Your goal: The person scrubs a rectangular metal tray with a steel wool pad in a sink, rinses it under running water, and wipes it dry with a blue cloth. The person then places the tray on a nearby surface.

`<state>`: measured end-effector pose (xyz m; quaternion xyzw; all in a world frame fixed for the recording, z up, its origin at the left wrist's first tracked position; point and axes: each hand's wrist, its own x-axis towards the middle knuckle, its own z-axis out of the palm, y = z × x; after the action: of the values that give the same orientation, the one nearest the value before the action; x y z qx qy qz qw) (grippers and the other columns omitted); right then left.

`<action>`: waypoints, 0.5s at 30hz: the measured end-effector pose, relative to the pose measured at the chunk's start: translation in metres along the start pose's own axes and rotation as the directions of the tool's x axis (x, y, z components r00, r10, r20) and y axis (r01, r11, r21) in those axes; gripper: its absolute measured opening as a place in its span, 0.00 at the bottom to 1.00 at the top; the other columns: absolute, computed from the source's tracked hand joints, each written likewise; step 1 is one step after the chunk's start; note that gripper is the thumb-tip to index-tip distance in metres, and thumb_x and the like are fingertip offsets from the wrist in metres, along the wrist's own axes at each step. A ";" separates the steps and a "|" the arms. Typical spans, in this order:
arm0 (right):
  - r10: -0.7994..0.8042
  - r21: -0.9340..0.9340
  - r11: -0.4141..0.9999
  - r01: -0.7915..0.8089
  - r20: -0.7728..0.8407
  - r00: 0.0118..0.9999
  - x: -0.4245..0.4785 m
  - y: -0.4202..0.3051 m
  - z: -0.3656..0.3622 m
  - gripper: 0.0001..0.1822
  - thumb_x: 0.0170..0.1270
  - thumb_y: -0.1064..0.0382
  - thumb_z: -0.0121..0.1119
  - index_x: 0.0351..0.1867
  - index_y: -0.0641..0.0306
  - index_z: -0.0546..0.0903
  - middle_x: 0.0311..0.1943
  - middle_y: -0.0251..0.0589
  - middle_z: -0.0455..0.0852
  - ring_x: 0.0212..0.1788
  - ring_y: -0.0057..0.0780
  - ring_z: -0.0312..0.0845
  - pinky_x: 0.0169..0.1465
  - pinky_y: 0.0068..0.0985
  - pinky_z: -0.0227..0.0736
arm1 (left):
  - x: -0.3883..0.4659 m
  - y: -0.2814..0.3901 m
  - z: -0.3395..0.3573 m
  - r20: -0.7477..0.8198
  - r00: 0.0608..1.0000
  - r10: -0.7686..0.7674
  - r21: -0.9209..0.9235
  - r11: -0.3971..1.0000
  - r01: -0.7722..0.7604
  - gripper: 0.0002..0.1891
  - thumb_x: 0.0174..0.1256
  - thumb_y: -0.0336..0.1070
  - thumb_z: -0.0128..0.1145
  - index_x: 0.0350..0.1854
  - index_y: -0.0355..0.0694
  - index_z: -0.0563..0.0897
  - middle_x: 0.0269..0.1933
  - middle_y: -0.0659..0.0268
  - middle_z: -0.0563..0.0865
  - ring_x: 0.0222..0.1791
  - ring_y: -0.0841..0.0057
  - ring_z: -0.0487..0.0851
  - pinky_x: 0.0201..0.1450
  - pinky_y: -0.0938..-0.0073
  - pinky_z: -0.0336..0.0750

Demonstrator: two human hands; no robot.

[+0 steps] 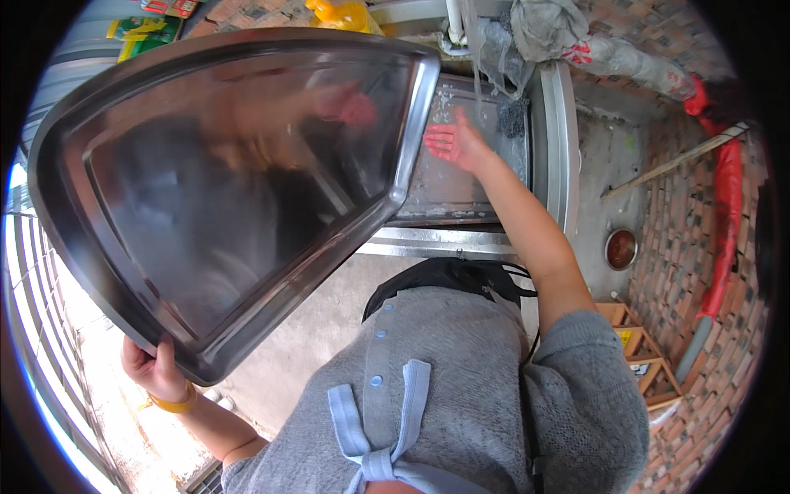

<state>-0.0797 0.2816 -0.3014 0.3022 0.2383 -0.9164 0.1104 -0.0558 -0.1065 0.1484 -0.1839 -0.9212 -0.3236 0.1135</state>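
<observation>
My left hand [159, 369] grips the lower left rim of a large metal tray [234, 185], thumb on its inner side. The tray is tilted up at the left and centre, and its shiny surface shows reflections. Over a metal sink [558, 154] my right hand [457, 142] is spread with nothing in it, its fingertips near the tray's right edge; whether they touch cannot be told. Beneath it, a second metal tray [450, 191] with wet, whitish patches lies in the sink. A dark scouring pad [513, 117] is at that tray's right side.
Water runs down beside a white pipe [455, 21]. A plastic-wrapped pipe [642, 62] crosses the top right. A yellow bottle [345, 15] stands behind the raised tray. At right are a stick [676, 159], a round bowl [621, 249] and a wooden rack [648, 358].
</observation>
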 end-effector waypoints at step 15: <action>-0.261 0.617 0.786 0.046 0.263 0.929 -0.123 -0.104 -0.100 0.11 0.69 0.58 0.54 0.37 0.63 0.80 0.37 0.44 0.84 0.43 0.37 0.80 0.53 0.39 0.76 | 0.066 -0.014 0.047 0.164 0.323 0.932 0.024 0.324 -0.946 0.13 0.37 0.35 0.56 0.14 0.36 0.65 0.19 0.60 0.72 0.16 0.66 0.71 0.19 0.71 0.64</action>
<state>0.0317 0.4289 -0.2585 0.1406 -0.0627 -0.9877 -0.0282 -0.1256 -0.0692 0.1264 -0.6950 -0.6664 -0.1327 0.2349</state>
